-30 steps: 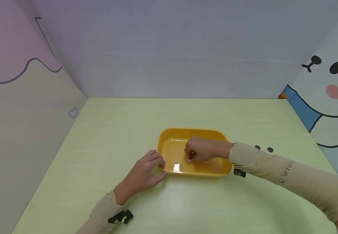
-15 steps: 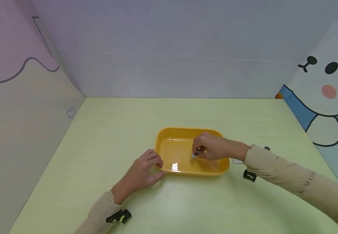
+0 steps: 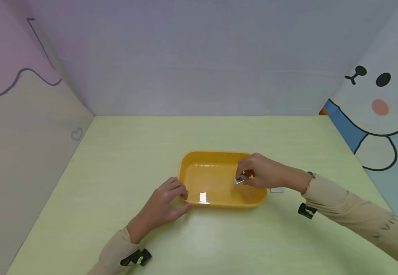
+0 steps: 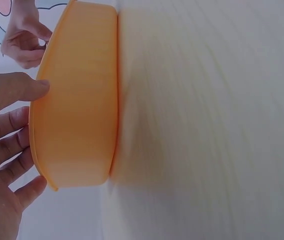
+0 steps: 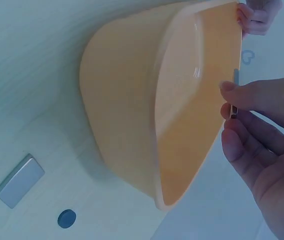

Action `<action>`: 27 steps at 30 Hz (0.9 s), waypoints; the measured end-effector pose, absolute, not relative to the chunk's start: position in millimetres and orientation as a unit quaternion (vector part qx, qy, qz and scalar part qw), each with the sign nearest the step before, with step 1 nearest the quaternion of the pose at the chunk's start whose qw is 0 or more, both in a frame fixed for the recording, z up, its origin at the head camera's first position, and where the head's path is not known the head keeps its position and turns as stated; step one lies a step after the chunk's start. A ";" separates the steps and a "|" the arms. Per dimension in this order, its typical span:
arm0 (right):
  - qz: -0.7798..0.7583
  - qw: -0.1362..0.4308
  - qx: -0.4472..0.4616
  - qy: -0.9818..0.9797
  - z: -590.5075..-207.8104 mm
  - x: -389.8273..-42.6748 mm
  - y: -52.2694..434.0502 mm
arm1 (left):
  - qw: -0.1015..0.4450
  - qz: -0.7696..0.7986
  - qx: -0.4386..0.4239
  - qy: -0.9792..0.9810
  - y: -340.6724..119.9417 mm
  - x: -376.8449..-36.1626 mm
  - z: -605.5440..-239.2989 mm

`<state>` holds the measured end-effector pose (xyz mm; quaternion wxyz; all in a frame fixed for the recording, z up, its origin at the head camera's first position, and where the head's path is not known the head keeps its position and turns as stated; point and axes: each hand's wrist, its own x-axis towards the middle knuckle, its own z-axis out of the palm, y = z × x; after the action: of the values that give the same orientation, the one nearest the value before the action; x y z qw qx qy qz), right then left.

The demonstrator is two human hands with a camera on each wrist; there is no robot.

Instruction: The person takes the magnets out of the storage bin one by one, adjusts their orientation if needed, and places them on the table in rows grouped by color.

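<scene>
A yellow plastic tray (image 3: 212, 152) with deep walls sits on the light green table. My left hand (image 3: 168, 198) grips its near left corner, the thumb on the front rim and the fingers around the left end. Over the tray's right half, my right hand (image 3: 262, 172) pinches a small flat silver metal bar (image 3: 241, 178) between thumb and fingertips. In the right wrist view most of that bar is hidden by the fingers. The floor of the tray shows only a bright reflection.
Right of the tray lies a silver rectangular block (image 5: 20, 181), with a small dark round disc (image 5: 67, 218) near it. The right forearm passes over that side. Printed panels (image 3: 202, 57) stand along the back and both sides of the table.
My right hand has moved right and slightly up with the silver bar, from the tray's middle toward its right end. The left hand keeps its grip. The view has shifted slightly.
</scene>
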<state>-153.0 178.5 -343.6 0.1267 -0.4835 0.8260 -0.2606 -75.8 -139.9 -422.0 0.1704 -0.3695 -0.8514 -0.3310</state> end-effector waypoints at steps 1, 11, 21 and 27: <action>-0.264 0.124 -0.482 0.826 -343.5 -152.5 180.5 | 0.170 -0.331 -0.370 -0.851 -139.8 -75.8 -421.5; -0.284 0.096 -0.482 0.823 -342.2 -145.9 197.4 | 0.148 -0.333 -0.359 -0.859 -140.7 -75.1 -420.6; -0.296 0.093 -0.451 0.837 -341.4 -133.3 220.2 | 0.148 -0.328 -0.361 -0.860 -142.4 -75.6 -419.6; -0.298 0.082 -0.444 0.841 -343.8 -127.3 234.8 | 0.149 -0.331 -0.361 -0.859 -141.0 -75.3 -419.4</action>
<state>-127.3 234.8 -343.8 0.0820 -0.4442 0.8410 -0.2979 -75.3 -141.0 -419.4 0.1488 -0.3611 -0.8592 -0.3306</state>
